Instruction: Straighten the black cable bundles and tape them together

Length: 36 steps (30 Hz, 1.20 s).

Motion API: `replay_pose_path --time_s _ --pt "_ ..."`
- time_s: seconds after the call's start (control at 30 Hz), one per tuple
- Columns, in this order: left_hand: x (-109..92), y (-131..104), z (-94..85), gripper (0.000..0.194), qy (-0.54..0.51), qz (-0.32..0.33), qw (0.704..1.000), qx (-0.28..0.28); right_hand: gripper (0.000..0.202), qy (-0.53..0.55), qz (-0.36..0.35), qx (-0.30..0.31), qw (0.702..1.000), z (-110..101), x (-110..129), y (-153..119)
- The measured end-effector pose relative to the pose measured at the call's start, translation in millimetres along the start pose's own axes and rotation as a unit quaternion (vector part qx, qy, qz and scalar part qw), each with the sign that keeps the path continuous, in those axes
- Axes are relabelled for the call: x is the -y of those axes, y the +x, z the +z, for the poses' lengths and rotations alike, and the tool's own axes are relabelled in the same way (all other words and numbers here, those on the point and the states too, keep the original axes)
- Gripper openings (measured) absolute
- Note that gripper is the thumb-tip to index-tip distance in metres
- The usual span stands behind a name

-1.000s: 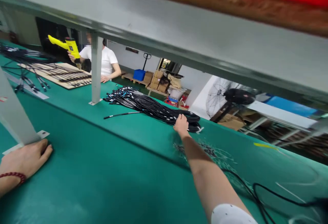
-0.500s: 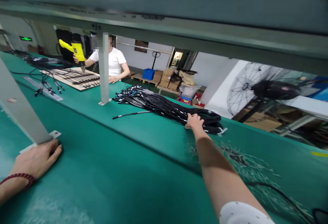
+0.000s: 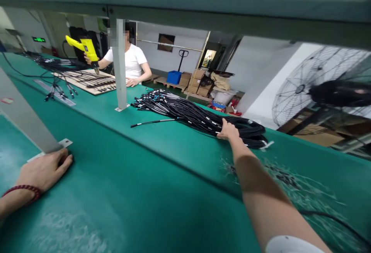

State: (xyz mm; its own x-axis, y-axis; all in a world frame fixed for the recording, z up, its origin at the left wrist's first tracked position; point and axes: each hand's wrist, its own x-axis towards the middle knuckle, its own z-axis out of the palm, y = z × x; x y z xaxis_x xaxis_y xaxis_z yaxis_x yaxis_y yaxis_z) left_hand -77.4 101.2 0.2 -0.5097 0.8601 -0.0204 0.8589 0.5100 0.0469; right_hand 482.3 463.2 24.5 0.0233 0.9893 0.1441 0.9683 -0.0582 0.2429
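My right hand reaches far across the green bench, its fingers closed on the near side of a thick bundle of black cables. The bundle lies lengthwise, with its many connector ends fanned out to the left and its coiled loops at the right. One loose cable end sticks out of it toward the left. My left hand, with a dark red bracelet at the wrist, lies on the bench against the foot of a grey post. It holds nothing I can see; some of its fingers are hidden.
Overhead runs a grey beam; a second post stands mid-bench. Opposite, a co-worker holds a yellow heat gun over a board with cables. Clear ties or scraps lie at right. A large fan stands beyond.
The view has shifted, so the bench contents sit a little differently in the picture. My right hand stays at the cable bundle, and my left hand stays by the post foot.
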Motion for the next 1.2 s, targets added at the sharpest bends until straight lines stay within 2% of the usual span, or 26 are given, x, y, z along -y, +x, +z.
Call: replay_pose_path --time_s 0.1,0.23,0.37,0.47,0.6,0.73,0.83,0.93,1.03,1.2 --pt "-6 -4 -6.4 0.043 0.054 0.012 0.998 0.024 0.054 -0.008 0.003 0.001 1.000 -1 6 -5" --pt "-11 -9 -12.4 0.043 0.077 0.009 0.997 0.023 0.046 -0.025 -0.012 -0.012 1.000 -9 16 -26" --pt "-10 -9 -12.3 0.042 0.074 0.022 0.997 0.023 0.034 -0.029 -0.035 -0.004 0.999 -27 29 -63" --pt "-8 -9 -11.9 0.042 0.052 0.040 0.998 0.016 0.030 -0.017 -0.045 0.012 0.999 -44 48 -99" --pt "-8 -12 -14.8 0.042 0.018 0.059 0.998 0.001 0.029 0.012 -0.036 0.006 0.999 -70 96 -162" --pt "-9 -17 -17.9 0.042 -0.014 0.068 0.997 -0.016 0.029 0.055 -0.079 -0.002 0.995 -94 177 -240" --pt "-10 -18 -18.3 0.044 -0.027 0.063 0.997 -0.033 0.046 0.090 -0.143 -0.030 0.985 -104 244 -302" --pt "-9 -18 -17.3 0.044 -0.035 0.052 0.997 -0.043 0.053 0.122 -0.176 -0.060 0.975 -108 290 -348" --pt "-9 -18 -15.6 0.044 -0.037 0.047 0.997 -0.050 0.055 0.151 -0.176 -0.076 0.970 -107 304 -364" --pt "-9 -18 -13.9 0.043 -0.039 0.046 0.996 -0.060 0.055 0.183 -0.189 -0.082 0.961 -102 297 -357"
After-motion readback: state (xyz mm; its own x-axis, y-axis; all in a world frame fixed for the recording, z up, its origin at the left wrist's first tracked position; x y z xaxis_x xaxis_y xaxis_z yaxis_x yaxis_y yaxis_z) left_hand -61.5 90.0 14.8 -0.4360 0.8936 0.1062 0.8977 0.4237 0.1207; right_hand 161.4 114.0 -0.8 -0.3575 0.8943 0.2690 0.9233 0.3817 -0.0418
